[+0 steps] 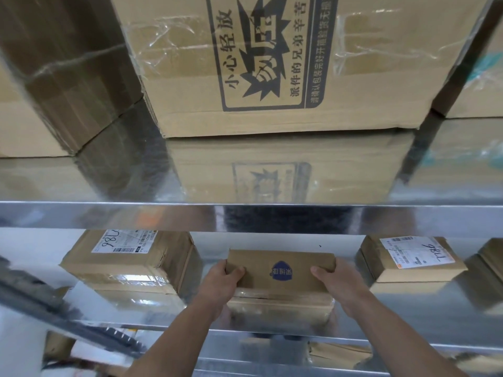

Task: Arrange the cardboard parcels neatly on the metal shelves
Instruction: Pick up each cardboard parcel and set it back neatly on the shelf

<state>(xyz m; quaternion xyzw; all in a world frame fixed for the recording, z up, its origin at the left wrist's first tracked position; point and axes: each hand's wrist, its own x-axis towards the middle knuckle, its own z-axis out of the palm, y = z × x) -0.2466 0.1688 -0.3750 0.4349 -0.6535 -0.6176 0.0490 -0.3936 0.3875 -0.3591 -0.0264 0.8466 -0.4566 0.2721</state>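
Observation:
A small cardboard parcel with a blue logo [281, 270] sits on the middle metal shelf [408, 308], near its front edge. My left hand [221, 284] grips its left end, thumb on top. My right hand [340, 282] grips its right end the same way. To its left stands a taped parcel with a white label [130, 263]. To its right lies a flat labelled parcel [411, 259]. On the upper shelf [81, 186] stands a large printed carton [272, 63].
Another tall carton [62, 72] stands at the upper left and one more box [479, 104] at the upper right. A further parcel edge [490, 257] shows at far right on the middle shelf. Below the shelf front edge lie more cardboard pieces [340, 352].

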